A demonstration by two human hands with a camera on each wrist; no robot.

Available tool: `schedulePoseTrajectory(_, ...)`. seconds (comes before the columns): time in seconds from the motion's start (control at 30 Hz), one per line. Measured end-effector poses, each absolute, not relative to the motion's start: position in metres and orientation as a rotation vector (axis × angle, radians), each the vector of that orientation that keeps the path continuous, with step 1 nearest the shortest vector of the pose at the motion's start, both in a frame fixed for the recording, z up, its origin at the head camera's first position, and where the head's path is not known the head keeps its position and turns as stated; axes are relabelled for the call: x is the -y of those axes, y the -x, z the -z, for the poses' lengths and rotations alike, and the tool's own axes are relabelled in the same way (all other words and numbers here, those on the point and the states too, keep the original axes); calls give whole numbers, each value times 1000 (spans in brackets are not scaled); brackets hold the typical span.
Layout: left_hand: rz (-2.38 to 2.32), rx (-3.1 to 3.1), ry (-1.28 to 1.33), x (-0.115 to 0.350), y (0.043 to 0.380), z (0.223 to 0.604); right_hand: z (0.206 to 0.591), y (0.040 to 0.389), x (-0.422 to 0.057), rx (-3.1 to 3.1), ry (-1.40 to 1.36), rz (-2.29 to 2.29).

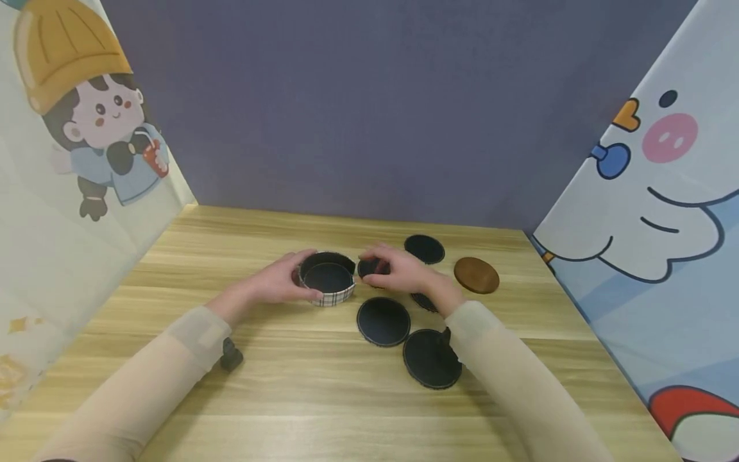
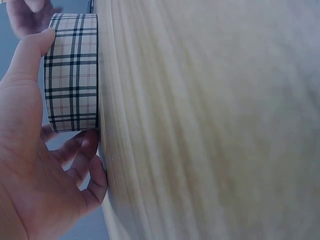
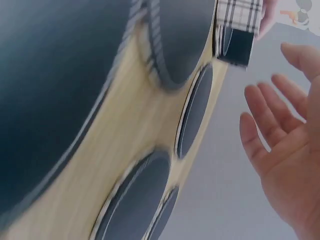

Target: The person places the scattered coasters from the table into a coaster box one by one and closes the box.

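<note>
On the wooden tabletop stands a round coaster holder (image 1: 336,298), plaid outside and dark inside, with a gap in its wall on the right. My left hand (image 1: 284,280) grips it from the left, thumb at the near side and fingers around the far side. In the left wrist view, the thumb tip lies on the rim of its plaid wall (image 2: 72,75). My right hand (image 1: 401,271) is just right of the holder, over a black round coaster (image 1: 369,265) that it partly covers. Its fingers (image 3: 267,117) are spread and bent loosely, holding nothing in the right wrist view.
More black coasters lie around the right forearm: one in front (image 1: 383,321), another nearer (image 1: 432,360) partly under the sleeve, one behind (image 1: 424,248). A brown disc (image 1: 476,275) lies farther right. A small dark object (image 1: 231,356) sits beside the left sleeve. Panels surround the table.
</note>
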State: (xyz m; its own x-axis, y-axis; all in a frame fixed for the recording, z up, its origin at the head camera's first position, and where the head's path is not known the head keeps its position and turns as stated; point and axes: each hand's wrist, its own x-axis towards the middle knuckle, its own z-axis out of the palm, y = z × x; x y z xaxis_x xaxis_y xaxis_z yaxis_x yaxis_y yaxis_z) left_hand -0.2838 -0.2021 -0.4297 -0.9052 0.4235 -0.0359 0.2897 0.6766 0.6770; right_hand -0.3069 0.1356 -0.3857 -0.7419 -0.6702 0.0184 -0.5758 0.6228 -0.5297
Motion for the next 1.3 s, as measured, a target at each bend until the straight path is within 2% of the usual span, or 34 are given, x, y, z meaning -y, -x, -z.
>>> schedulePoseTrajectory(0.3, -1039, -2684, -595, 201, 285, 428, 387, 284, -195, -2629, 1020, 809)
schedulePoseTrajectory(0.57, -1031, -2683, -590, 200, 284, 428, 394, 260, -229, -2578, 1020, 810)
schedulePoseTrajectory(1.0, -1011, -2706, -589, 200, 283, 426, 408, 219, -265, -2511, 1041, 786)
schedulePoseTrajectory(1.3, -1002, -2709, -586, 200, 281, 425, 412, 210, -278, -2449, 1106, 778)
